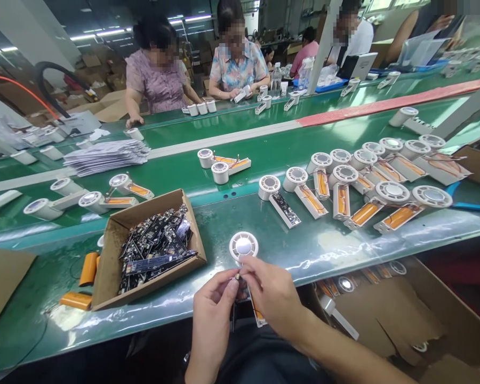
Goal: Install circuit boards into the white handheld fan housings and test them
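Near edge: our green surface ends beneath our fingertips, with our palms on the near side
Left hand: our left hand pinches a small part, too tiny for us to identify
Right hand: our right hand grips the white device, its round head just ahead of our fingertips, its handle reaching back past the edge
Gap ahead-right: we have glossy surface between our right hand and the clustered white units
Tight side: a cardboard box of circuit boards stands near our left hand, orange batteries beyond it
Below-right: an open carton sits lower than our surface
Far side: past the green belt, co-workers face us across our fingertips
Room: ceiling lights hang far ahead-left of our hands
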A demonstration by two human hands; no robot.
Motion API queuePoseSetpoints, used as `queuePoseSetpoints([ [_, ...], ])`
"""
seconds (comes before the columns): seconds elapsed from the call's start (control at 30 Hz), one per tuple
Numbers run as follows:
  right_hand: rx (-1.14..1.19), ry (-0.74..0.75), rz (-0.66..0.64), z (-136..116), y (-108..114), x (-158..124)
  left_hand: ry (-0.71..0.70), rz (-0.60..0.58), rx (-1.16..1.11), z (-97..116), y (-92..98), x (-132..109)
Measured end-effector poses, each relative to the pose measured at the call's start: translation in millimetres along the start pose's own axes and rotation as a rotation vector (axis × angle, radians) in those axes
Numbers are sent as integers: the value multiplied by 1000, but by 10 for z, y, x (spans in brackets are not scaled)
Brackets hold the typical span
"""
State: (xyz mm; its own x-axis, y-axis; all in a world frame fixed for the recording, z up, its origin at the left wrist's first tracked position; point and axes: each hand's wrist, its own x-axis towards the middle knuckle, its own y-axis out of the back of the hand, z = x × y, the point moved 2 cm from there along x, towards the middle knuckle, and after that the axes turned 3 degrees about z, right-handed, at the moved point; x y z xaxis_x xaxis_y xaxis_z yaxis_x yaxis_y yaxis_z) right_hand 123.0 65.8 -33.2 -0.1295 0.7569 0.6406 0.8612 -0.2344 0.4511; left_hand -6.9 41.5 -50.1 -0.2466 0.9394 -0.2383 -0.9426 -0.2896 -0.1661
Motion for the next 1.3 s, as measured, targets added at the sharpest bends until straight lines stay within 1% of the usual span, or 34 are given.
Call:
queuePoseSetpoints([
  [0.07,139,-150,0,14,47,5,10,27,13,22,-23,-24],
  [0.13,271,-317,6,20,83,-2,-29,32,70,69,-51,-47],
  [0.17,313,-374,12,18,94,-6,-60,30,101,97,-64,-57],
  [0.2,330,-392,18,12,102,-7,-91,31,127,124,-74,-65],
  [0.23,318,-364,18,0,106,-2,-115,37,146,146,-80,-71],
  [0.27,275,-303,5,-15,106,6,-133,47,159,162,-81,-76],
  [0.37,36,-54,-60,-65,93,27,-179,74,204,184,-74,-82],
  [0.4,-41,-3,-78,-74,87,29,-203,72,222,184,-73,-82],
  [0.5,-184,41,-117,-78,76,24,-257,41,262,164,-78,-70],
  [0.57,-193,53,-126,-74,72,20,-238,26,258,138,-78,-51],
  [0.67,-77,38,-112,-59,74,24,-169,33,212,104,-61,-16],
  [0.8,74,-102,-147,-24,63,31,-224,64,226,101,-29,6],
  [0.9,82,-160,-161,-14,53,26,-183,55,234,77,-18,17],
  [1.03,92,-165,-130,-21,42,10,-141,7,229,53,-23,24],
  [1.13,106,-153,-105,-29,33,-4,-161,-26,233,58,-31,21],
  [1.3,138,-178,-115,-24,26,-1,-235,-12,237,75,-15,29],
])
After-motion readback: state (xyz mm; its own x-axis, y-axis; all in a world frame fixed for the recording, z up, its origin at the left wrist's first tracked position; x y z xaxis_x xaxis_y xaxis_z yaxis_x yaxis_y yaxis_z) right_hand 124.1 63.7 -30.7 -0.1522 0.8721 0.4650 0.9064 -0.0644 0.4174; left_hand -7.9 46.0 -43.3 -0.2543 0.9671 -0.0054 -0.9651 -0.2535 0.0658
